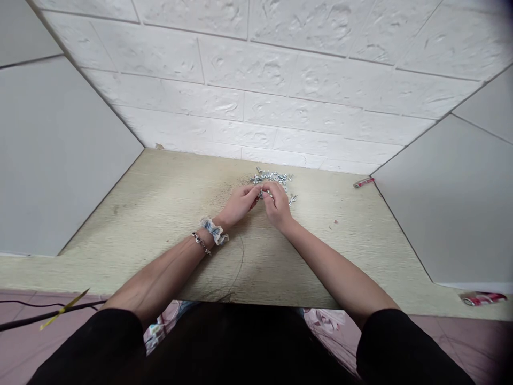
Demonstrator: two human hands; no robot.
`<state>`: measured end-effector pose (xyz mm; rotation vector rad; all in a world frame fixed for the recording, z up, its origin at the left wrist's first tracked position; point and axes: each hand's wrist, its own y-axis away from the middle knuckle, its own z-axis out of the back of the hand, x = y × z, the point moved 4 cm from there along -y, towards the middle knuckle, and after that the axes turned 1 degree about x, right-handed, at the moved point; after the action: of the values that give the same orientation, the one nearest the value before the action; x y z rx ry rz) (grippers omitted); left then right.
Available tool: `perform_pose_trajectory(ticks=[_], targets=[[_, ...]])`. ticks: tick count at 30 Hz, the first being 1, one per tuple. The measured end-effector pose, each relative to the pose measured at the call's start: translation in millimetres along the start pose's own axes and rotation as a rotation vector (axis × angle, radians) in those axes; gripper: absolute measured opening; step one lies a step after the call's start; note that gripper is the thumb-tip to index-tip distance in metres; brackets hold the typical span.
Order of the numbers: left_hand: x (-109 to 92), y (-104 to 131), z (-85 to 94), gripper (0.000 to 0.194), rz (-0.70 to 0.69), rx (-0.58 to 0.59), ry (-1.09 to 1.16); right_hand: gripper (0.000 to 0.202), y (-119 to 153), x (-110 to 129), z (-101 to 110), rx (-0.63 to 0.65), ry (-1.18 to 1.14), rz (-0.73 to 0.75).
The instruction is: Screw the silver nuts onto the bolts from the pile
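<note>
My left hand (239,203) and my right hand (276,206) meet at the middle of the table, fingertips pinched together. Between them shows a small silver metal piece, seemingly a bolt (261,194), mostly covered by the fingers. Whether a nut or washer is on it, I cannot tell. Just beyond the fingers lies a loose pile of silver bolts, nuts and washers (276,176). A couple of bolts (293,200) rest apart, right beside my right hand. A scrunchie (215,231) and a chain bracelet (201,243) circle my left wrist.
The pale wooden table (160,208) ends at a white brick-patterned wall (224,96). Grey panels stand left (60,160) and right (449,203). A red-and-silver object (364,183) lies by the right panel, another (484,299) at the front right. A dark cable (52,315) hangs at left.
</note>
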<state>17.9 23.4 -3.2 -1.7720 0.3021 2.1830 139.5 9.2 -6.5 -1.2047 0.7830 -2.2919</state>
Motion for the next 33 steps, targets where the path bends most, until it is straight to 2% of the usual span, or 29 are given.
perform_pose_trajectory(ticks=[4,7,11,17,19,22,28,33], targets=[[-2.7,1.5,-0.6,0.044,0.011,-0.006,0.001,0.023,-1.8,-1.0,-2.7,0.036,0.010,-0.001],[-4.6,1.5,-0.3,0.043,-0.003,-0.011,0.022,0.020,-1.4,-0.2,-2.7,0.024,0.006,0.029],[-4.4,0.7,0.5,0.042,-0.012,-0.012,0.024,0.003,0.2,3.9,-1.2,-0.026,-0.013,0.086],[-2.4,0.4,1.0,0.044,-0.004,-0.022,-0.026,0.022,2.0,8.4,-1.7,-0.030,-0.026,0.110],[-2.5,0.4,1.0,0.045,-0.009,-0.026,-0.030,0.020,2.2,7.6,-1.4,-0.027,-0.028,0.098],[-3.5,0.3,0.7,0.045,-0.021,-0.027,-0.014,0.005,1.4,4.1,0.1,-0.043,-0.004,0.055],[-2.8,0.0,1.0,0.044,0.005,-0.031,-0.024,0.025,-1.3,-1.4,-3.3,0.036,0.047,-0.015],[-1.8,-0.2,1.3,0.043,0.003,-0.036,-0.013,0.014,-0.2,0.7,-2.4,-0.008,0.041,0.029]])
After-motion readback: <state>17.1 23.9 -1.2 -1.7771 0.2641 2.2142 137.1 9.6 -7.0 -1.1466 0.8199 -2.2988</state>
